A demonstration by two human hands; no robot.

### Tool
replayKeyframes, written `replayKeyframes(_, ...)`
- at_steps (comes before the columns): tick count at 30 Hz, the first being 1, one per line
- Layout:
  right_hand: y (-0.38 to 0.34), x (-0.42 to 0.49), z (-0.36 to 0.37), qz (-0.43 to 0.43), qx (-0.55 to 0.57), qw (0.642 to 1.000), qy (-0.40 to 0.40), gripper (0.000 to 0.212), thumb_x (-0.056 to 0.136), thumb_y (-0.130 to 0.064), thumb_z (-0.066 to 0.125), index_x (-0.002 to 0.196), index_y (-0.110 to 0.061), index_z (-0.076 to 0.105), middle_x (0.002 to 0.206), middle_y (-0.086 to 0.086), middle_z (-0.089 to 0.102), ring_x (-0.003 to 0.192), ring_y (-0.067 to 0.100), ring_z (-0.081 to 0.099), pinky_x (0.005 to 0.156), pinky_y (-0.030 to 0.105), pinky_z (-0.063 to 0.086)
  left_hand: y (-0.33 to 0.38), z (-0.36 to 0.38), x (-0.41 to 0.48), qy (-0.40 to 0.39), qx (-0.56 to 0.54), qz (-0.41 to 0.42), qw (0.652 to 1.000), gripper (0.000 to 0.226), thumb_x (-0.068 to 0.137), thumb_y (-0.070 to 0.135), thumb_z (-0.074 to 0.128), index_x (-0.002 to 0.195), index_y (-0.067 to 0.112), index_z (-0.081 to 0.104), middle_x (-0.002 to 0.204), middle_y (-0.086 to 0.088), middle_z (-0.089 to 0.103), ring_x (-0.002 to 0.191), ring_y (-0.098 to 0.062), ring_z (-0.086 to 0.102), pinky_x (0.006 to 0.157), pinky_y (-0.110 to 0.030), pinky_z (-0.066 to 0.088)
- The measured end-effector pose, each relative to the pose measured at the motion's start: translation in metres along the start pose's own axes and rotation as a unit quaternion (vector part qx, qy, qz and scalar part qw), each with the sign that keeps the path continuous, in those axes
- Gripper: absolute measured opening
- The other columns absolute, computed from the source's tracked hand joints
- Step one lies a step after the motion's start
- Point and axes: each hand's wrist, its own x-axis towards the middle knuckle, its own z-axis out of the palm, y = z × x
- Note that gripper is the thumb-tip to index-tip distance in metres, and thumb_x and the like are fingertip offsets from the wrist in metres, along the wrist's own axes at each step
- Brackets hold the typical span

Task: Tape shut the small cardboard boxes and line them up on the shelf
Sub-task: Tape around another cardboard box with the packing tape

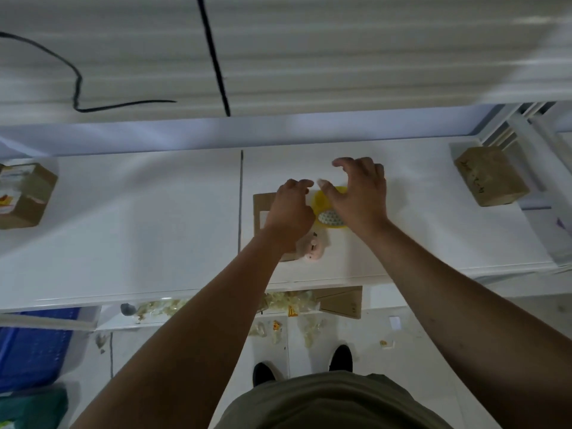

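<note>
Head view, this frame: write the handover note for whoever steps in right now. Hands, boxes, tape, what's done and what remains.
Left hand: resting on the flat cardboard box at mid-shelf; what it grips is hidden.
Right hand: over the yellow tape roll, fingers spread, apparently pulling the tape end toward the left hand.
A small pink toy lies just below the roll.
Done, by the look of it: one closed box at the shelf's left end, one at the right end.
Left: tape the middle box, then line all three up. Whether the end boxes are fully taped cannot be told.
</note>
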Motion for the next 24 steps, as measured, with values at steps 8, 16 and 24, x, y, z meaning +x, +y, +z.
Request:
replayKeyframes(8, 0.029, 0.011, 0.003, 0.162, 0.118, 0.96, -0.197, 0.037, 0.083, -0.052, 0.08, 0.087, -0.019, 0.064, 0.088, -0.001, 0.064, 0.092, 0.024, 0.065, 0.066, 0.031, 0.043, -0.025, 0.032, 0.021, -0.135, 0.186, -0.012, 0.973, 0.068, 0.089, 0.051, 0.071, 0.15, 0.029, 0.051, 0.152, 0.004, 0.055, 0.153, -0.023, 0.029, 0.12, -0.046, 0.018)
replayKeyframes(16, 0.024, -0.016, 0.0, 0.161, 0.217, 0.957, -0.102, 0.044, 0.069, -0.056, 0.082, 0.074, -0.025, 0.051, 0.078, -0.006, 0.056, 0.077, 0.017, 0.056, 0.066, 0.033, 0.042, -0.046, 0.052, 0.008, -0.033, 0.232, 0.027, 0.972, 0.114, 0.073, 0.075, 0.068, 0.164, 0.016, 0.032, 0.155, 0.002, 0.056, 0.154, -0.019, 0.03, 0.116, -0.041, 0.008)
replayKeyframes(24, 0.015, -0.02, -0.019, 0.121, 0.24, 0.959, -0.088, 0.039, 0.065, -0.051, 0.075, 0.072, -0.024, 0.047, 0.076, -0.007, 0.047, 0.073, 0.015, 0.049, 0.065, 0.03, 0.037, -0.043, 0.051, 0.005, -0.017, 0.216, 0.035, 0.976, 0.135, 0.079, 0.073, 0.072, 0.17, 0.007, -0.002, 0.159, -0.006, 0.049, 0.154, -0.022, 0.03, 0.12, -0.041, 0.01)
